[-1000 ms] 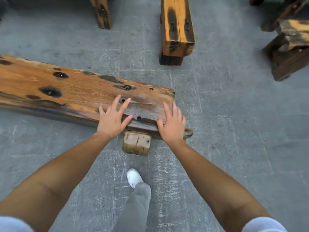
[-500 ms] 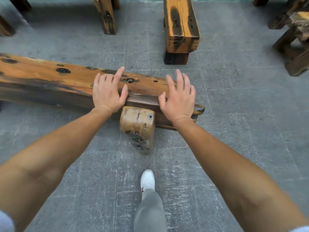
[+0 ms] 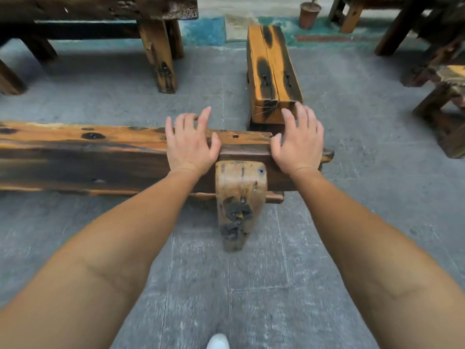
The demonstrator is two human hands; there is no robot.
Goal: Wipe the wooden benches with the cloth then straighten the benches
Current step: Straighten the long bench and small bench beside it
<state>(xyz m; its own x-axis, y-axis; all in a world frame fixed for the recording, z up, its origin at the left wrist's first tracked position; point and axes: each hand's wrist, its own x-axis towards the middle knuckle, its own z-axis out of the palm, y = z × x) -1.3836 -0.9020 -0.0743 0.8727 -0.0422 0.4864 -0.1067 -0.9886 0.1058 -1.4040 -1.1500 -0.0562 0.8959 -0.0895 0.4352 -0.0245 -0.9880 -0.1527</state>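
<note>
A long, dark-stained wooden plank bench [image 3: 100, 152] with orange grain and black knots lies crosswise on the floor in front of the person, running from the left edge of the view to its right end just past the middle. Both bare hands rest on that right end. The left hand [image 3: 188, 143] lies palm down on the top of the plank, fingers spread and only slightly bent, thumb reaching toward the near edge. The right hand [image 3: 299, 144] sits at the very end of the plank, palm on the top near edge, fingers spread and reaching forward; neither hand is curled round the wood. Between the two wrists, the bench's pale, thick wooden leg [image 3: 239, 202] stands below the plank, with dark scars on its face.

Just beyond the right hand's fingertips stands a short, yellow-orange wooden bench [image 3: 273, 71] with charred black patches, its length pointing away from the person and its near end very near the long bench's far edge.

The floor [image 3: 364, 172] is grey, worn stone paving. At the upper left is a heavy dark wooden table [image 3: 100, 8] on square legs, and more dark wooden furniture [image 3: 442, 107] stands at the right edge. A small brown plant pot [image 3: 309, 15] stands by a teal strip at the far side. The tip of a white shoe [image 3: 218, 341] shows at the bottom edge.
</note>
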